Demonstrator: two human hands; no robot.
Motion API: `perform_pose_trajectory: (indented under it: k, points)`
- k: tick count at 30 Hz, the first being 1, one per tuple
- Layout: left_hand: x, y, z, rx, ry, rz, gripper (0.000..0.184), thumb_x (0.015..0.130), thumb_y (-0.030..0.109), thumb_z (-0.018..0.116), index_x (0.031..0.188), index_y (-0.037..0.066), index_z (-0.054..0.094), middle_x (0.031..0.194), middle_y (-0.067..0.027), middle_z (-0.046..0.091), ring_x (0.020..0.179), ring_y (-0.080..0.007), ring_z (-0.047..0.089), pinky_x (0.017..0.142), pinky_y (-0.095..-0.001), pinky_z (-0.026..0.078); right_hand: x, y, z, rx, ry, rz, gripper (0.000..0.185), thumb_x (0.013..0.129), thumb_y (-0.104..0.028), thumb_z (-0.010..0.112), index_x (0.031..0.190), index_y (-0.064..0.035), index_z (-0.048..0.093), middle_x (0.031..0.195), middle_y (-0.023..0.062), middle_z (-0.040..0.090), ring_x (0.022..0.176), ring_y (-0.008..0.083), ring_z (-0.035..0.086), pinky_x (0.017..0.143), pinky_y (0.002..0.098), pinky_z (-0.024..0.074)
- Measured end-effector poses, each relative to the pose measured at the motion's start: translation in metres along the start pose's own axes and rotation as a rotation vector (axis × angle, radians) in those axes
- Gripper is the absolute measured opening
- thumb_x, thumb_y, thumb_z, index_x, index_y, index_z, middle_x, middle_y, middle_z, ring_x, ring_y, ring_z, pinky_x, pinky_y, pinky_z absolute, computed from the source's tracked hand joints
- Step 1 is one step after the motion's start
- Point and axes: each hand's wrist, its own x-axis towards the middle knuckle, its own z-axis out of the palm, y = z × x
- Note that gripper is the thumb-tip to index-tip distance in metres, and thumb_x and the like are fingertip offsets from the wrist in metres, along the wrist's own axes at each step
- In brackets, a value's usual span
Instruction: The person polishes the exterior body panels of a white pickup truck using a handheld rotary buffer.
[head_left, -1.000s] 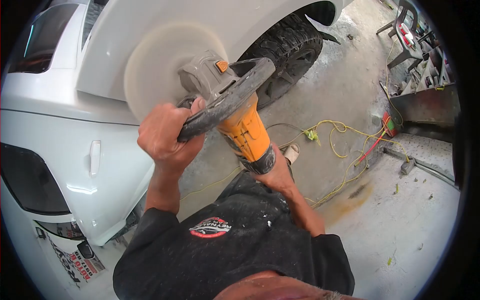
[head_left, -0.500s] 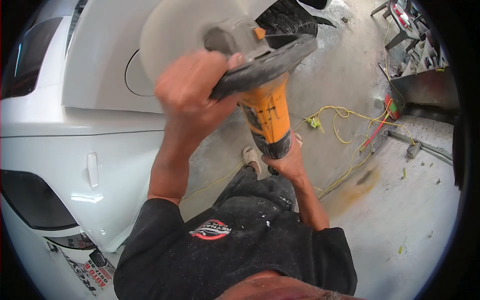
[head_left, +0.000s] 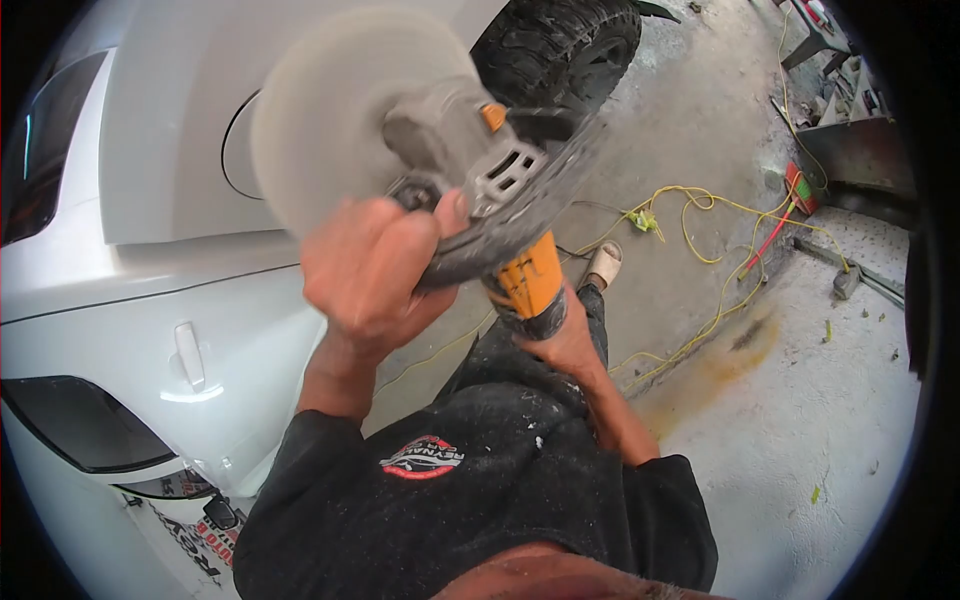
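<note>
An orange and black polisher is held in both hands in front of my torso. Its round white pad is blurred, apparently spinning, against the silver-white car's rear side panel, close to the round fuel door. Whether the pad's whole face touches the panel I cannot tell. My left hand is closed around the black hoop handle, thumb up near the grey gear head. Lower down, my right hand wraps the rear end of the orange body, its fingers partly hidden behind it.
A black tire is beyond the polisher. Yellow cord loops over the concrete floor, near a red-handled broom. At upper right stands a dark plastic stool. The car door handle is at left.
The polisher and both hands have shifted left and down in view, and more of the tire shows. One foot has moved forward. The camera view has shifted a little too.
</note>
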Motion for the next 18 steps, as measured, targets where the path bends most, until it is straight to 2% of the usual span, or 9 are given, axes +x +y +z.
perform_pose_trajectory:
  k: [4, 10, 13, 14, 17, 18]
  points:
    - [0.030, -0.004, 0.031, -0.066, 0.053, 0.029, 0.026, 0.060, 0.007, 0.080, 0.083, 0.009, 0.068, 0.064, -0.0031, 0.048, 0.054, -0.0211, 0.049, 0.049, -0.0347, 0.035, 0.026, 0.002, -0.021, -0.040, 0.043, 0.004, 0.086, 0.064, -0.008, 0.085, 0.140, -0.0020, 0.045, 0.130, 0.0117, 0.062, 0.121, 0.0219, 0.059, 0.105, 0.0353, 0.0442]
    - [0.037, -0.002, 0.047, -0.117, -0.105, 0.127, 0.027, 0.062, 0.009, 0.082, 0.074, 0.011, 0.057, 0.061, -0.0015, 0.044, 0.051, -0.0195, 0.048, 0.048, -0.0352, 0.034, 0.027, 0.029, -0.009, 0.102, 0.039, 0.039, 0.090, 0.061, -0.007, 0.086, 0.141, -0.0018, 0.044, 0.129, 0.0096, 0.062, 0.120, 0.0204, 0.059, 0.104, 0.0342, 0.0442]
    - [0.010, 0.002, 0.046, -0.050, -0.269, 0.110, 0.029, 0.055, 0.001, 0.079, 0.080, 0.007, 0.065, 0.065, -0.0058, 0.056, 0.056, -0.0237, 0.056, 0.052, -0.0342, 0.042, 0.012, 0.061, 0.004, 0.133, -0.025, 0.073, 0.088, 0.059, -0.006, 0.089, 0.136, -0.0017, 0.047, 0.126, 0.0085, 0.062, 0.117, 0.0204, 0.058, 0.104, 0.0350, 0.0438]
    - [0.001, 0.006, 0.049, -0.061, -0.276, 0.089, 0.024, 0.060, 0.002, 0.080, 0.076, 0.007, 0.063, 0.062, -0.0050, 0.052, 0.053, -0.0231, 0.052, 0.050, -0.0347, 0.038, 0.006, 0.068, 0.008, 0.135, -0.055, 0.088, 0.086, 0.058, -0.005, 0.090, 0.133, -0.0016, 0.049, 0.124, 0.0080, 0.062, 0.115, 0.0206, 0.058, 0.104, 0.0355, 0.0438]
    - [-0.024, 0.012, 0.054, -0.051, -0.360, 0.045, 0.024, 0.066, 0.004, 0.082, 0.073, 0.008, 0.059, 0.060, -0.0044, 0.048, 0.050, -0.0226, 0.048, 0.048, -0.0354, 0.034, -0.011, 0.079, 0.027, 0.332, -0.049, 0.140, 0.087, 0.058, -0.005, 0.091, 0.134, -0.0015, 0.050, 0.124, 0.0072, 0.058, 0.118, 0.0218, 0.055, 0.106, 0.0358, 0.0409]
    - [-0.027, 0.013, 0.060, -0.081, -0.363, 0.034, 0.027, 0.071, 0.006, 0.083, 0.070, 0.008, 0.056, 0.058, -0.0041, 0.045, 0.049, -0.0223, 0.045, 0.048, -0.0354, 0.031, -0.014, 0.080, 0.027, 0.253, -0.044, 0.088, 0.090, 0.058, -0.006, 0.092, 0.137, -0.0020, 0.049, 0.124, 0.0068, 0.056, 0.119, 0.0221, 0.053, 0.107, 0.0363, 0.0394]
